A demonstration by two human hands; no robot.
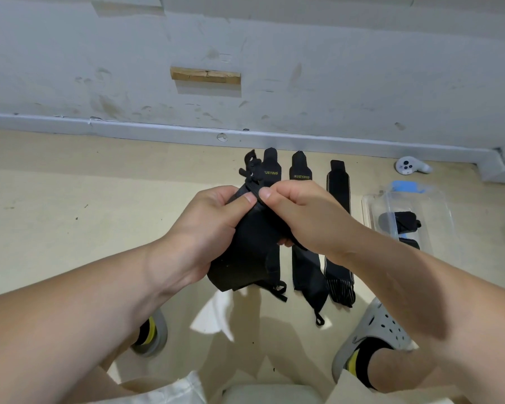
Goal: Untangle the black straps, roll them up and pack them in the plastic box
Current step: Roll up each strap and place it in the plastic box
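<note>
Now: both hands up over the beige floor (70, 214), working one piece. L hand (213, 225) wraps round the bunched black fabric strap (251, 252), thumb pressed on top. R hand (301, 217) pinches the same strap's edge right beside that thumb. Both are closed on it, neither free.

My read: L anchors the body so R can pick at the snag. The thin black cord tangle (250, 167) sticks up just above the thumbs. The strap's lower end w/ loops hangs between the wrists; can't tell if it touches the floor.

Three more lie flat, side by side beyond the hands, ends toward the wall:
- black strap w/ yellow XUEYING print (271, 163), partly hidden by the held one
- second XUEYING strap (300, 167)
- black strap w/ pale striped edges (339, 188)

Prob. laid straight because they're sorted and waiting to be rolled.

The clear plastic box w/ blue latch (373, 208) sits just right of that row. A rolled black strap (404, 223) is inside, so packing has begun. The box is near the R side, I'd guess for a short drop-in.

Stage: untangling, approx. mid-task. Risk: yanking the cord tightens the knot, so ease it loose.
</note>
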